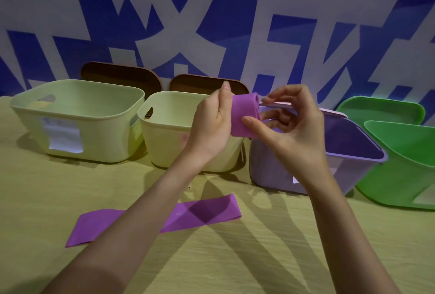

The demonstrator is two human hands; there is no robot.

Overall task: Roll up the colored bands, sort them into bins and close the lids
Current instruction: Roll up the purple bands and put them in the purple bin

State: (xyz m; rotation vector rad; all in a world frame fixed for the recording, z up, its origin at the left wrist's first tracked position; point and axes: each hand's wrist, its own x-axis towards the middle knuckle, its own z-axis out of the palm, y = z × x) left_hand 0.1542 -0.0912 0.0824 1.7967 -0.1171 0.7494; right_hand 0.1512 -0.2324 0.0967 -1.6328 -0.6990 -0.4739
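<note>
Above the middle of the table (259,258), which is covered in a yellow-green cloth, a person holds a rolled purple band (244,115) up in both hands. The left hand (211,124) grips the roll from its left side, fingers curled behind it and one fingertip showing above it. The right hand (289,126) pinches the roll's right end, thumb pressed on the near face and fingers curled around the far side. The roll hangs in the air in front of the bins, over the gap between the second pale bin and the purple bin.

A second purple band (200,213) lies flat and unrolled on the cloth nearer the person, partly hidden under the left forearm.

Along the far edge of the table stands a row of four open bins. From the left: a pale green bin (77,124) with a white label on its front, a smaller pale green bin (169,140) just beside it, a purple bin (353,152), and a bright green bin (404,166) at the right edge, partly cut off.

Two brown lids (122,75) lean upright behind the pale bins. A pale purple lid (324,111) shows behind the purple bin, and a green lid (381,110) rests behind the green bin. A blue wall (235,11) with large white characters rises behind everything.
</note>
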